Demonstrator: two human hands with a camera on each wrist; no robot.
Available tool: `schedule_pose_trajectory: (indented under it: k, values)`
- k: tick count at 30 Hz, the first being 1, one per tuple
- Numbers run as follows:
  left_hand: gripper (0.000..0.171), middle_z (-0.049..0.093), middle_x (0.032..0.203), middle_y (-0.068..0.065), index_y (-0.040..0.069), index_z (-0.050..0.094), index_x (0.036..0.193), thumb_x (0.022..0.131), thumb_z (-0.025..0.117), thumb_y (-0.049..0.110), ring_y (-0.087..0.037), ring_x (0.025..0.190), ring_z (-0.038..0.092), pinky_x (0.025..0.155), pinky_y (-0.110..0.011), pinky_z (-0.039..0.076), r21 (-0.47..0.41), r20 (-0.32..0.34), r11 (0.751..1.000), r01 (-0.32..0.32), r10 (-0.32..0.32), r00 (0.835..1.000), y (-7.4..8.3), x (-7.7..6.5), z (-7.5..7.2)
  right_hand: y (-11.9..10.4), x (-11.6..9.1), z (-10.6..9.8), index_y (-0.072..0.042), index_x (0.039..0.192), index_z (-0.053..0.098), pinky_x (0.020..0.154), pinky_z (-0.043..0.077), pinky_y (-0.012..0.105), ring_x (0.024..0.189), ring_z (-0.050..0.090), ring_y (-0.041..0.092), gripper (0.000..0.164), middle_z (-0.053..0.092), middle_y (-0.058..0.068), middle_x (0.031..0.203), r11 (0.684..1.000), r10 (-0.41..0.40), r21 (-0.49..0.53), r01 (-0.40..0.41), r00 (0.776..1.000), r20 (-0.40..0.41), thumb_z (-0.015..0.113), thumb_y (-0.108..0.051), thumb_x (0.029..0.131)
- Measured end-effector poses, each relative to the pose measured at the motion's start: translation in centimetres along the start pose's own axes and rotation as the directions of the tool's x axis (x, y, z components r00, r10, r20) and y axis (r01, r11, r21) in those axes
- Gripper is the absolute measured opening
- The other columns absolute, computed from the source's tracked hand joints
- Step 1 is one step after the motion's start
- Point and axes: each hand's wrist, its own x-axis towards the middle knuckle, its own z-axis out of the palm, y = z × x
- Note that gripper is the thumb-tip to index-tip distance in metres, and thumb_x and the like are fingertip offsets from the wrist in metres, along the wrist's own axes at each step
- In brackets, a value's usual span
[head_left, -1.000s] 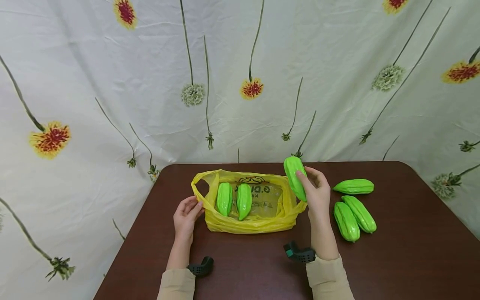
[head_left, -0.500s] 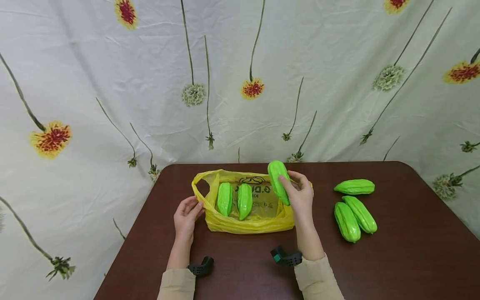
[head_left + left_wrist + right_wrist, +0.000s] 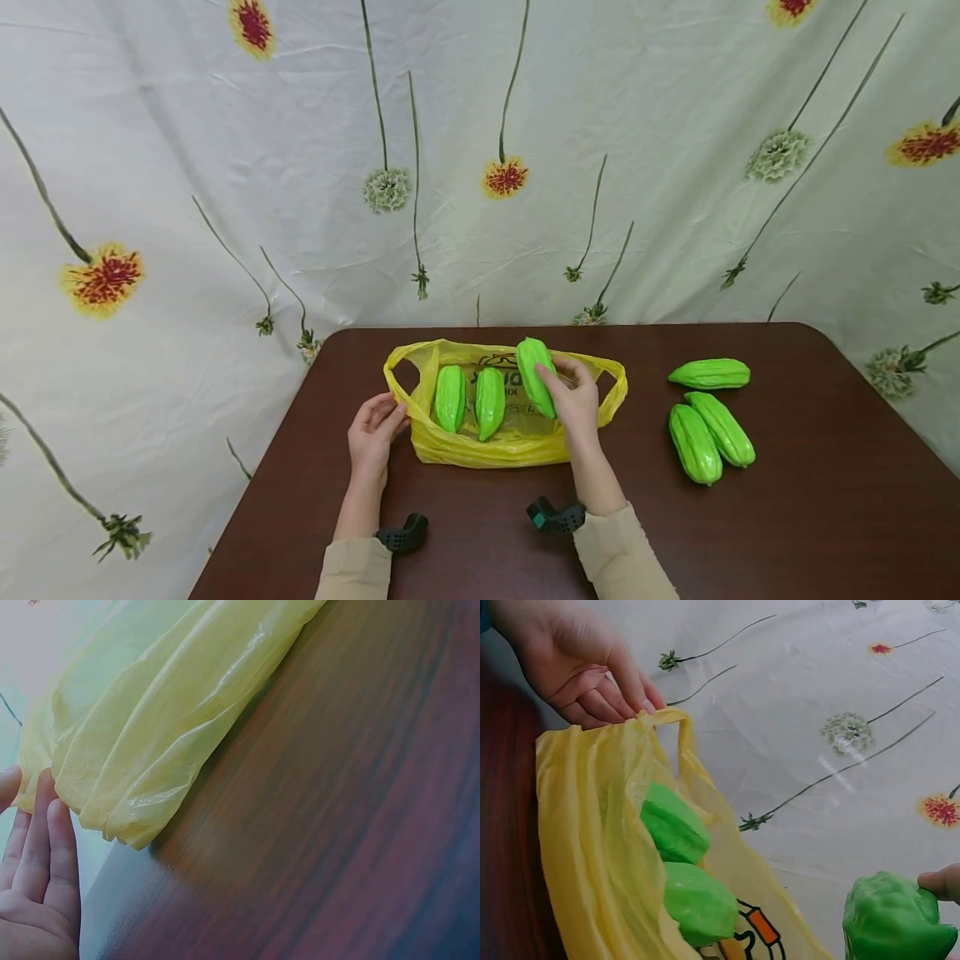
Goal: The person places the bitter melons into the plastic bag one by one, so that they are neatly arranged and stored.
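Observation:
A yellow plastic bag (image 3: pixel 487 452) lies on the table with its mouth spread. Two bright green ridged gourds (image 3: pixel 450 398) are inside, side by side in its left half. My left hand (image 3: pixel 372 429) pinches the edge of the bag at its left handle, also seen in the right wrist view. With thumb and fingers, my right hand (image 3: pixel 576 404) holds another green ridged gourd (image 3: pixel 534 375) over the right part of the bag's mouth. In the right wrist view this held gourd (image 3: pixel 892 919) is apart from the two in the bag.
Three more green gourds (image 3: pixel 708 373) lie on the dark brown table (image 3: pixel 810 500) to the right of the bag. A pale flower-printed cloth (image 3: pixel 450 275) hangs behind the table. The bag's right handle (image 3: pixel 618 387) stands out behind my right hand.
My right hand has carried the held gourd leftward and slightly down, from the bag's right handle to over its mouth. The left hand and the other gourds stay put.

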Motion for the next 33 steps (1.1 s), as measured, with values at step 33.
schedule_pose_trajectory:
  k: [33]
  values:
    - [0.033,0.064,0.097,0.001,-0.001,0.056,0.115,0.084,0.068,0.000,-0.011,0.085,0.063,0.073,-0.027,0.056,0.012,-0.008,1.000,0.001,-0.001,1.000,-0.1,0.0,0.0,4.3,0.7,2.4,-0.002,0.125,0.051,0.094,0.042,0.048,0.116,0.047,0.037,0.047,0.049,0.020,0.127,0.988,0.026,-0.152,-0.026,1.000,-0.001,0.065,-0.028,0.089]
